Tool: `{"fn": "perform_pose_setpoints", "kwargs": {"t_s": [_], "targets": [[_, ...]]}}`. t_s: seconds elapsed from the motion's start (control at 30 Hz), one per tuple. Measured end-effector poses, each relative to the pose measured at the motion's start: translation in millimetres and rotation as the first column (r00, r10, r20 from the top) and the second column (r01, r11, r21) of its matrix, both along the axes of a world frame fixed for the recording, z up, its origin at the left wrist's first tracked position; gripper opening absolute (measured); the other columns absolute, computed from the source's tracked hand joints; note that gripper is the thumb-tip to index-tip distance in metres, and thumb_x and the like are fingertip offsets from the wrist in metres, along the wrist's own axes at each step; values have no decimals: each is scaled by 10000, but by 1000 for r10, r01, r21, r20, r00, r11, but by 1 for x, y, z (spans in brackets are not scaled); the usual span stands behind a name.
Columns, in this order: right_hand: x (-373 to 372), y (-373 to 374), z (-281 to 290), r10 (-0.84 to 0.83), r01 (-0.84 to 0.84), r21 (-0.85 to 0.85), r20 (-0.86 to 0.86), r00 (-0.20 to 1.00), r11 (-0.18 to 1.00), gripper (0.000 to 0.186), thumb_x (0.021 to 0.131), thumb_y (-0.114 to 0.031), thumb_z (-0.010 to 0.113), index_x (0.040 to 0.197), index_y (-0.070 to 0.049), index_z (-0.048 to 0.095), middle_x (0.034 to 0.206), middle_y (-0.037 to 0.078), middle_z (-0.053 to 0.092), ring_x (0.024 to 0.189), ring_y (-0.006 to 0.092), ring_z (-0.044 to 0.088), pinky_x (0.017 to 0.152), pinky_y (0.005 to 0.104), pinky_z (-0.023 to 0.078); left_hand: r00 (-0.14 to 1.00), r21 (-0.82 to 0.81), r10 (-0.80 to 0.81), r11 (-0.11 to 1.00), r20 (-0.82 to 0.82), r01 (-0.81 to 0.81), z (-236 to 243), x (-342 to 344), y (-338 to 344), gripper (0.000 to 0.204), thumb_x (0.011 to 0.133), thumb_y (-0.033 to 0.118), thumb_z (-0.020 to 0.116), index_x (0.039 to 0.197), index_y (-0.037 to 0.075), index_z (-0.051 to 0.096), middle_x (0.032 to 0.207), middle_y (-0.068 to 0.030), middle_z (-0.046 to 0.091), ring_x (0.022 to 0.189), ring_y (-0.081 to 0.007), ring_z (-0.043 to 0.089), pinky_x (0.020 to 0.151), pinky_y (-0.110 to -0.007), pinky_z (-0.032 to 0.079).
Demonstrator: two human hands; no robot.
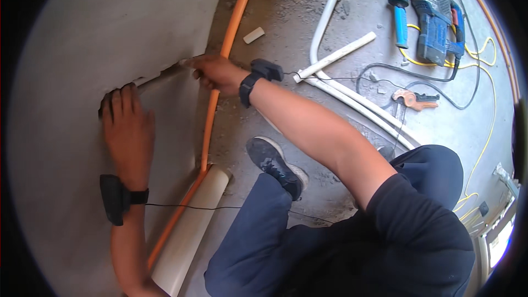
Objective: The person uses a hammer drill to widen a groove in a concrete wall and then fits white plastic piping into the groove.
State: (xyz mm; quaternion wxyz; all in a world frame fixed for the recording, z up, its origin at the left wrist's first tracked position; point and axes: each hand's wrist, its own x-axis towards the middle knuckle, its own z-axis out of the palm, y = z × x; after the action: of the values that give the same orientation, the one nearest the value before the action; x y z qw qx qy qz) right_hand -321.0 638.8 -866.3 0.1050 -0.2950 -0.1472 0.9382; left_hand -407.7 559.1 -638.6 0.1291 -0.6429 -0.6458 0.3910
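Slot [170, 70]: ragged-edged, in the grey wall [121, 27], spanning between my two hands.
Left grip: my left hand [129, 135], fingers side by side, tips at the slot's left end; I cannot tell whether they clasp anything.
Right grip: my right hand [220, 74], curled at the right end; pinch unclear.
Progress: opening made, I judge; what remains is undeterminable.
Count: one power drill [433, 36], one cutter [410, 98], one thick cream pipe [192, 231], two short white offcuts [254, 35].
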Motion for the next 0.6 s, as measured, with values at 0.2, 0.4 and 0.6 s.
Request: {"fn": "perform_pose_setpoints", "kwargs": {"t_s": [0.2,0.4,0.6], "targets": [[-40,-18,16,-30,-78,-397,-259,965,915,87,966,-143,566,970,-65,525,804,51,560,531,88,410,442,237,333,999,-28,-10,1000,36,11,-7,-4,4,599,838,238,716,1343,0,499,1337,-102,524,1283,-297,464,1137,-415,350],[-46,-16,25,-46,-85,-446,-274,961,891,136,946,-109,563,862,-109,456,757,6,542,488,38,368,401,182,307,999,-32,-23,999,36,24,-12,-12,5,604,828,249,733,1331,3,504,1328,-96,530,1276,-279,470,1149,-414,342],[-53,-7,11,-20,-220,-494,-435,900,841,176,934,-104,576,816,-117,446,706,-30,513,440,7,357,367,155,287,999,-39,-42,998,33,43,-15,-14,10,577,852,263,722,1324,6,513,1320,-91,536,1270,-277,473,1150,-411,342]]}}
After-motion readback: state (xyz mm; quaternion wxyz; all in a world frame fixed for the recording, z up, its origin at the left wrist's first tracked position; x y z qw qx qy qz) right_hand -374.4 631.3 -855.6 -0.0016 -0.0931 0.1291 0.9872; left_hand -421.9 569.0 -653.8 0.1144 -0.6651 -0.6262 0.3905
